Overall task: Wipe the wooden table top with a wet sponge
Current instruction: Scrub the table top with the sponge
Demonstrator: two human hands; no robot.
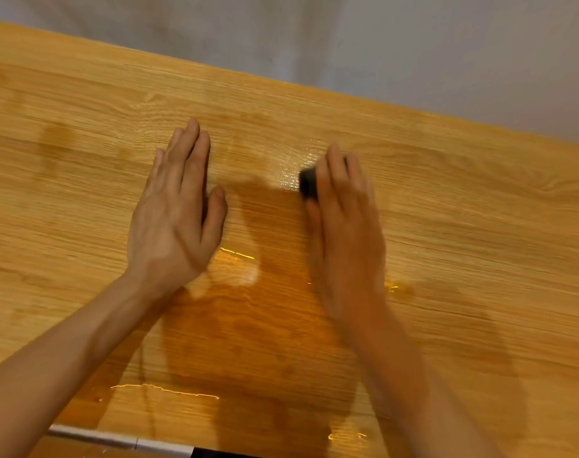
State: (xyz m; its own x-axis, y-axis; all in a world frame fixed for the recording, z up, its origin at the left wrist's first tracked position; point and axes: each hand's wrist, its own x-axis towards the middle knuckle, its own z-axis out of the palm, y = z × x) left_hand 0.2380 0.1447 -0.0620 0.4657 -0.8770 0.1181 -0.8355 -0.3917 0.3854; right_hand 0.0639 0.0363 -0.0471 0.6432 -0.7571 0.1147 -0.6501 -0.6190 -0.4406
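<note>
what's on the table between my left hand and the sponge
Nothing solid: only wet, shadowed table top lies between the left hand and the sponge, in the head view.

Left hand [175, 206]: flat, palm down, fingers straight and together.
Right hand [344, 219]: blurred, fingers extended forward, pressing down.

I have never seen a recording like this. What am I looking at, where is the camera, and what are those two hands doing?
There is no machine here. A person wears one camera on the head, looking down at a light wooden table top. The left hand lies flat on the wood with straight fingers. The right hand is blurred and presses a dark sponge, of which only an edge shows under the fingers. Shiny wet patches lie between and below the hands. At the near edge a grey metal strip shows.
</note>
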